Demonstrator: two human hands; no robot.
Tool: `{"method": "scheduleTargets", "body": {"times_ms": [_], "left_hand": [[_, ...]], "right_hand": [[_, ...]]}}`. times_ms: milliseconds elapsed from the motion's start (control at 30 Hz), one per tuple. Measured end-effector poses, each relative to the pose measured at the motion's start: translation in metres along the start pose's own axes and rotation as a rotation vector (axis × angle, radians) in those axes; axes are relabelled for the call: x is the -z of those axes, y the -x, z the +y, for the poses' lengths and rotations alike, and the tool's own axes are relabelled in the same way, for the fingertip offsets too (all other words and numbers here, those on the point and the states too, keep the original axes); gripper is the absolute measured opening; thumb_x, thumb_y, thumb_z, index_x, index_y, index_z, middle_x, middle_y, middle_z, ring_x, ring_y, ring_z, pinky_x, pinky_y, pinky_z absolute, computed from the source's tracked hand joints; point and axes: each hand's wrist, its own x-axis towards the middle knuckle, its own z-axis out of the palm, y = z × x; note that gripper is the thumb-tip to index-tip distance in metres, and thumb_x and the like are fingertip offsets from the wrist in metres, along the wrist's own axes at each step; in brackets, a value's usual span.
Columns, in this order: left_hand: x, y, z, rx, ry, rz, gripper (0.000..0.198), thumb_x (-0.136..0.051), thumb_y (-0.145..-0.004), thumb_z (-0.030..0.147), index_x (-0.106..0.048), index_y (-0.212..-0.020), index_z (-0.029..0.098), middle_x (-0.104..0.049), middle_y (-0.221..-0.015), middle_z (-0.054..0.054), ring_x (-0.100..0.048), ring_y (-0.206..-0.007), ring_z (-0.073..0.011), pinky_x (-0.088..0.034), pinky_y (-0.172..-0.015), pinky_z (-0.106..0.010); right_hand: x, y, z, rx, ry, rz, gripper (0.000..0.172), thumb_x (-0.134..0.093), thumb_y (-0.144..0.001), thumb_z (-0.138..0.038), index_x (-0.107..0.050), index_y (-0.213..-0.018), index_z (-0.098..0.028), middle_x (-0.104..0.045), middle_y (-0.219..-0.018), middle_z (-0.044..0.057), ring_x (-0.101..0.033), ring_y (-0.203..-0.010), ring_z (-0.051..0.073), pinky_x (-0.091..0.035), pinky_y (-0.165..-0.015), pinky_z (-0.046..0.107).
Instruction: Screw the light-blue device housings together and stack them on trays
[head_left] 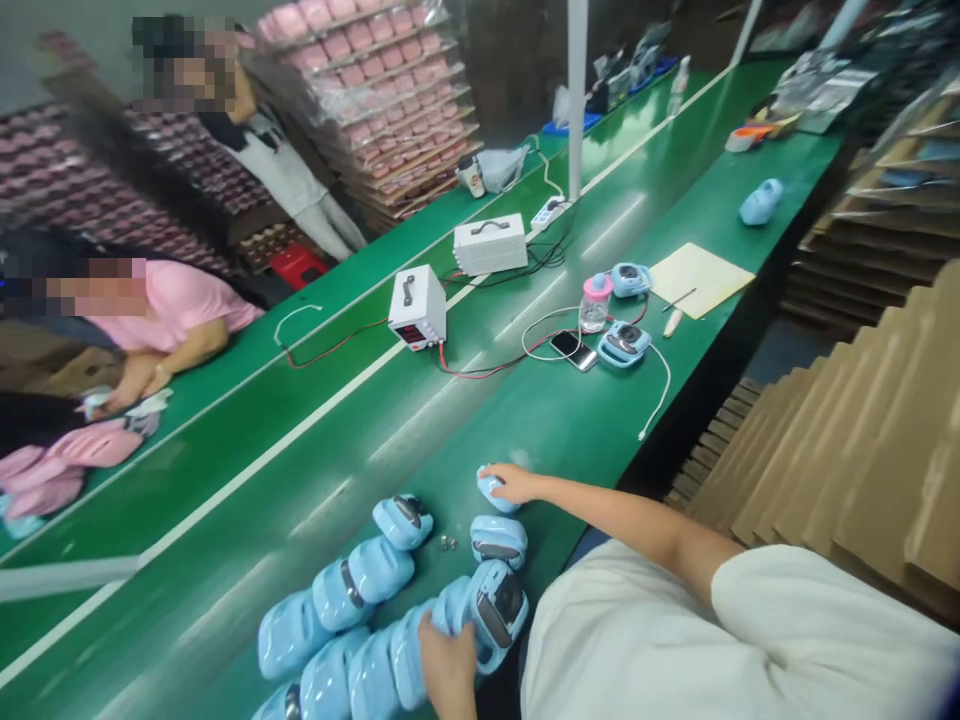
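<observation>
My right hand (514,485) has its fingers closed over a small light-blue plastic device (491,488) on the green table. Lower down, my left hand (448,660) grips a glossy light-blue device (501,615) with a dark front panel, at the near end of a row of similar blue devices (371,675). Between my hands lies another blue device (499,542). A second row of blue devices (337,590) runs alongside, ending in one with a dark panel (405,520). A few tiny metal parts (448,543) lie between the rows.
Farther along the table (450,430) are two white power supplies (418,308) with cables, a phone (574,350), a pink-capped bottle (596,303), two blue devices (624,343) and a paper sheet (701,280). Cardboard (862,450) is stacked at right. Two people are across the table.
</observation>
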Motion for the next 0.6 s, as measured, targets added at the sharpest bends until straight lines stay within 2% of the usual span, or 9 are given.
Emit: {"method": "scheduleTargets", "body": {"times_ms": [100, 167, 267, 400, 500, 600], "left_hand": [[-0.006, 0.014, 0.009, 0.046, 0.034, 0.128, 0.067, -0.05, -0.077, 0.029, -0.028, -0.135, 0.004, -0.055, -0.118, -0.023, -0.054, -0.112, -0.0326, -0.043, -0.092, -0.038], [-0.011, 0.022, 0.017, 0.045, 0.033, 0.203, 0.067, -0.049, -0.077, 0.027, -0.027, -0.136, 0.003, -0.051, -0.118, -0.024, -0.05, -0.115, -0.0336, -0.039, -0.096, -0.041], [-0.019, 0.031, 0.027, 0.053, 0.036, 0.283, 0.066, -0.05, -0.078, 0.028, -0.029, -0.137, 0.005, -0.045, -0.124, -0.025, -0.045, -0.119, -0.0341, -0.036, -0.099, -0.044], [-0.024, 0.037, 0.041, 0.155, 0.101, 0.412, 0.057, -0.043, -0.083, 0.038, -0.032, -0.136, 0.017, -0.041, -0.128, -0.022, -0.043, -0.118, -0.0396, -0.032, -0.093, -0.06], [-0.026, 0.04, 0.05, 0.184, 0.154, 0.376, 0.054, -0.035, -0.086, 0.041, -0.03, -0.137, 0.025, -0.043, -0.127, -0.019, -0.042, -0.116, -0.0424, -0.032, -0.087, -0.066], [-0.029, 0.041, 0.053, 0.232, 0.136, 0.272, 0.055, -0.031, -0.086, 0.038, -0.022, -0.139, 0.03, -0.042, -0.129, -0.016, -0.038, -0.118, -0.0437, -0.033, -0.086, -0.067]], "right_hand": [[0.015, 0.012, 0.009, -0.038, 0.018, 0.046, 0.04, -0.054, -0.082, -0.014, -0.055, -0.122, -0.014, -0.064, -0.109, 0.008, -0.061, -0.085, 0.013, -0.048, -0.075, 0.023], [0.039, 0.028, 0.028, -0.094, 0.072, 0.1, 0.032, -0.049, -0.085, -0.014, -0.059, -0.115, -0.014, -0.064, -0.108, 0.009, -0.061, -0.087, 0.015, -0.048, -0.077, 0.025], [0.091, 0.068, 0.078, -0.223, 0.224, 0.192, 0.031, -0.041, -0.088, -0.013, -0.06, -0.113, -0.013, -0.061, -0.112, 0.013, -0.057, -0.098, 0.018, -0.044, -0.087, 0.03], [0.155, 0.133, 0.144, -0.477, 0.517, 0.306, 0.035, -0.04, -0.084, -0.008, -0.057, -0.114, -0.008, -0.05, -0.125, 0.025, -0.042, -0.119, 0.032, -0.032, -0.096, 0.049], [0.174, 0.164, 0.173, -0.567, 0.658, 0.332, 0.04, -0.035, -0.084, -0.006, -0.053, -0.119, -0.01, -0.043, -0.133, 0.026, -0.035, -0.125, 0.034, -0.029, -0.095, 0.054], [0.175, 0.175, 0.189, -0.522, 0.686, 0.314, 0.037, -0.032, -0.084, -0.004, -0.06, -0.108, -0.007, -0.054, -0.12, 0.025, -0.043, -0.118, 0.031, -0.032, -0.094, 0.045]]}}
